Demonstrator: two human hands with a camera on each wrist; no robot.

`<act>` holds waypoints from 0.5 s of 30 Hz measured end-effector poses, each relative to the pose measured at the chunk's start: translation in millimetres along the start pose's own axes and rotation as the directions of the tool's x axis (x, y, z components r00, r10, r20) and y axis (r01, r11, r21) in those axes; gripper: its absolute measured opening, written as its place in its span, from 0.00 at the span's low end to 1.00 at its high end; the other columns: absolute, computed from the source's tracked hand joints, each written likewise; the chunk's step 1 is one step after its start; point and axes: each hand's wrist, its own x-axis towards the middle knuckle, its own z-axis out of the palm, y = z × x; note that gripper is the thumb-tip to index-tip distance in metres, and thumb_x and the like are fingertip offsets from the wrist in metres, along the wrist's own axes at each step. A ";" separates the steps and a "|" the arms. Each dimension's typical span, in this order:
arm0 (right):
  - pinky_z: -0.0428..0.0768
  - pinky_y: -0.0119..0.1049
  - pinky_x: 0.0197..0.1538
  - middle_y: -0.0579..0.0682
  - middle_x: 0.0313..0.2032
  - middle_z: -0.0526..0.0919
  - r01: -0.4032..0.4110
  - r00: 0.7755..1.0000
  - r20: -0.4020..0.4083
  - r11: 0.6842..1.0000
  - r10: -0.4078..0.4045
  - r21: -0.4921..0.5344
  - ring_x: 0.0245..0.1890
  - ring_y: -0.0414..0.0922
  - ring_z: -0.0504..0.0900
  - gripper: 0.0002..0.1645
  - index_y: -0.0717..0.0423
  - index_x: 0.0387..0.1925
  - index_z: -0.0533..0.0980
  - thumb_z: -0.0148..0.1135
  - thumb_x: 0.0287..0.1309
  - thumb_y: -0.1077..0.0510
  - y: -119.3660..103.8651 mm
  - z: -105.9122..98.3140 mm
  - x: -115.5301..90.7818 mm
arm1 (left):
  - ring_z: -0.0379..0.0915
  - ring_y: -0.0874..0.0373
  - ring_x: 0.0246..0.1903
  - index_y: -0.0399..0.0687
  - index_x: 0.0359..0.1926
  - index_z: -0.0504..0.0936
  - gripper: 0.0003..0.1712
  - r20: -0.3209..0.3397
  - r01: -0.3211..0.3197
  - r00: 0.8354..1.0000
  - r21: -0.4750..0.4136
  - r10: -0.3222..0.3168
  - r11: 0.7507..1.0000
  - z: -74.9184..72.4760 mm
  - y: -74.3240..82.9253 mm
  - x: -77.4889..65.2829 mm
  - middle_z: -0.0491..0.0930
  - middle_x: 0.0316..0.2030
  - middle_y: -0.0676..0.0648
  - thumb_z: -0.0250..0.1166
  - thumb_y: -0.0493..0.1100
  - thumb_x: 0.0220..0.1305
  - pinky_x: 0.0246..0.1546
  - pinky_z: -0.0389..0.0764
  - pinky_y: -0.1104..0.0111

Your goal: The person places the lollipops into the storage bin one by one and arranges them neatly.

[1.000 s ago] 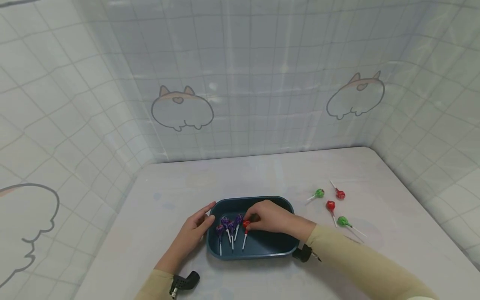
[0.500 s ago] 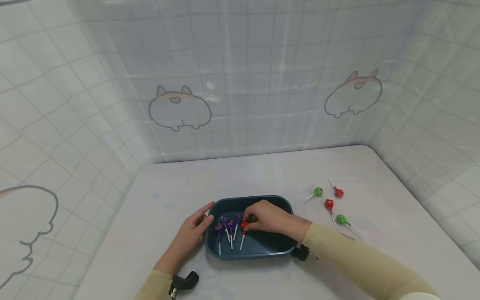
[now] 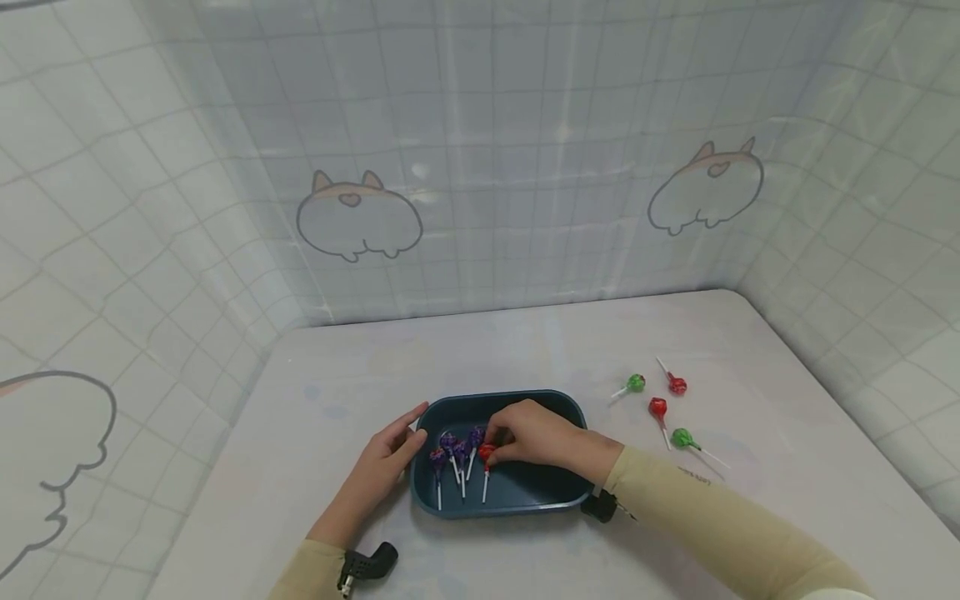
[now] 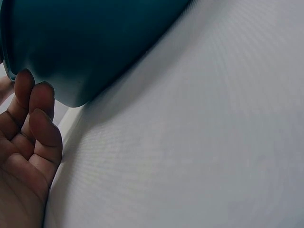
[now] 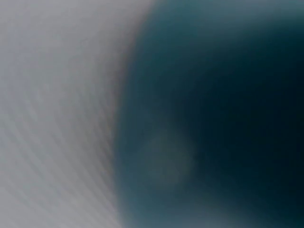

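Note:
In the head view a dark teal tray point(image 3: 525, 509) holds several purple-wrapped lollipops point(image 3: 461, 451) side by side at its left. My right hand point(image 3: 536, 433) reaches into the tray and pinches a red lollipop point(image 3: 487, 452) by its wrapped head, its white stick pointing toward me. My left hand point(image 3: 384, 458) is at the tray's left end, thumb at the rim and fingers loosely bent along the outer wall. The left wrist view shows those fingers point(image 4: 45, 126) close against the tray's side. The right wrist view is blurred, with only the tray wall point(image 5: 137, 142) and tabletop.
On the white table point(image 3: 337, 367), right of the tray, lie two red lollipops, one farther back point(image 3: 677, 385) and one nearer point(image 3: 658, 407). Beside them are two green lollipops, one left point(image 3: 636, 383) and one nearer me point(image 3: 682, 438). A white grid-patterned curtain point(image 3: 480, 167) encloses the table.
The red lollipop has shifted slightly left toward the purple ones, and its stick has swung a little. Both hands keep nearly the same places.

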 end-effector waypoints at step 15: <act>0.78 0.27 0.37 0.38 0.43 0.84 -0.005 0.999 -0.052 0.997 0.009 0.071 0.33 0.26 0.81 0.19 0.46 0.46 0.84 0.74 0.54 0.45 1.1 -10.7 -14.2 | 0.67 0.58 0.24 0.49 0.71 0.69 0.28 0.019 0.009 1.000 0.010 -0.009 1.000 -3.5 38.7 -10.4 0.73 0.28 0.47 0.58 0.47 0.74 0.25 0.71 0.66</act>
